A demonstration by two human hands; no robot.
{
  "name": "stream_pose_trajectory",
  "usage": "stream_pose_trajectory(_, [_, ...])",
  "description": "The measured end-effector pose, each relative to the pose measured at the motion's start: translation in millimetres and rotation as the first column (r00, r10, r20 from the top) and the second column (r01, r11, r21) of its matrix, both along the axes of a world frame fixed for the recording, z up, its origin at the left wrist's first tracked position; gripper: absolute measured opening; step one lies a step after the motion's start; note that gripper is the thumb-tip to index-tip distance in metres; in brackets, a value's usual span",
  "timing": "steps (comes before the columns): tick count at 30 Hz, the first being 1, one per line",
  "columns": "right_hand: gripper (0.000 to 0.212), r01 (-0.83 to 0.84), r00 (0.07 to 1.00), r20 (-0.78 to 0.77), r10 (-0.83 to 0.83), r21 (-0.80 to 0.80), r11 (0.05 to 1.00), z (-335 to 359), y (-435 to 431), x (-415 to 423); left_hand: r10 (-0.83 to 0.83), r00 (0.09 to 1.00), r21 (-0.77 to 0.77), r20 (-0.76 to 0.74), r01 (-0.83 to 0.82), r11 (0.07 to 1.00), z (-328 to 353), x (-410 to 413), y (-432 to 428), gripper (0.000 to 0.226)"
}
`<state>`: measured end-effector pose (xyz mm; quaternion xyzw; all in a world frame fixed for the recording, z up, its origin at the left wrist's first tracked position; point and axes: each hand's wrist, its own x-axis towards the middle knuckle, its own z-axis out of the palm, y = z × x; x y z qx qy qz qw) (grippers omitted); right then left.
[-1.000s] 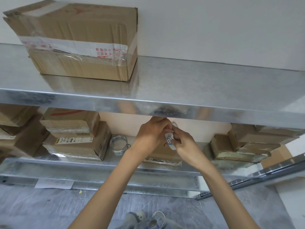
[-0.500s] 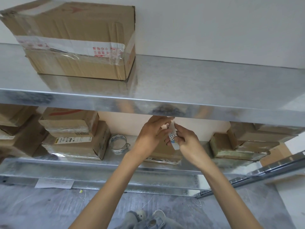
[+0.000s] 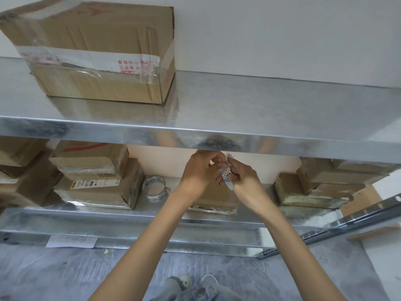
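Both my hands are raised just under the front lip of the upper metal shelf [image 3: 217,140]. Between them is a small white strip with a blue dotted pattern [image 3: 226,175], which looks like a piece of tape or a label. My left hand [image 3: 200,170] has its fingers curled and pinches the strip's upper end. My right hand [image 3: 244,178] pinches the strip from the right, and its lower end pokes out beside the palm. The strip's top is partly hidden by my fingers.
A big taped cardboard box [image 3: 95,51] sits on the upper shelf at left. The lower shelf [image 3: 108,216] carries stacked cardboard boxes [image 3: 95,181] at left, more boxes [image 3: 314,187] at right, and a tape roll [image 3: 155,187]. A paper sheet [image 3: 71,241] lies below.
Both hands stayed at the same spot under the shelf lip while working the strip. It has turned more upright between my fingers, and my left fingers have curled tighter on it.
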<state>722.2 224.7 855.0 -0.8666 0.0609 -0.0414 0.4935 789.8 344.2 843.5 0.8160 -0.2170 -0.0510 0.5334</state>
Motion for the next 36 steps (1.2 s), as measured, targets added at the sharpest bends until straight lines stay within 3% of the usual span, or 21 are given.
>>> stream_pose_trajectory(6, [0.036,-0.001,1.0,0.029,0.0,0.054,0.999,1.3,-2.5,-6.5,-0.153,0.985,0.142,0.075,0.142,0.98,6.6,0.6,1.9,0.014])
stream_pose_trajectory(10, [0.012,-0.081,0.996,-0.036,0.081,-0.002,0.997,3.1,-10.1,-12.0,-0.056,0.983,0.186,0.173,0.023,0.982,1.4,3.0,3.7,0.022])
stream_pose_trajectory(17, [0.01,-0.054,0.998,-0.015,0.054,0.013,0.998,-3.9,-6.4,-13.8,0.052,0.998,-0.053,0.034,-0.05,0.997,-0.3,-8.2,-0.1,0.009])
stream_pose_trajectory(23, [0.008,-0.043,0.999,-0.021,0.044,0.043,0.998,-7.8,-9.2,-13.5,0.078,0.991,-0.227,-0.111,-0.102,0.969,2.0,-11.8,-2.4,0.016])
stream_pose_trajectory(36, [0.01,-0.076,0.997,0.001,0.076,-0.019,0.997,-2.7,-11.9,-12.4,0.002,0.988,-0.146,-0.154,-0.025,0.989,6.2,6.0,6.5,0.009])
